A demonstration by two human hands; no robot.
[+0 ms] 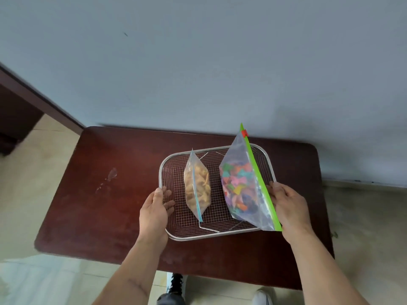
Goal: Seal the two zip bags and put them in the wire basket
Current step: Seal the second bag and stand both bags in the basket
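Observation:
A silver wire basket [217,235] lies on the dark red table [114,194]. A small zip bag of tan snacks [197,188] with a blue strip stands on edge inside the basket's left half. A larger zip bag of coloured paper pieces [241,188], with a green zip strip and a red slider at its far end, stands tilted in the right half. My right hand [288,208] grips that bag's green strip near its lower end. My left hand [155,211] rests open at the basket's left rim, fingers spread inside, apart from the snack bag.
A grey wall stands right behind the table. Dark wooden furniture [15,111] sits at the far left on a pale tiled floor [33,168]. Shoes [174,289] show below the table's near edge.

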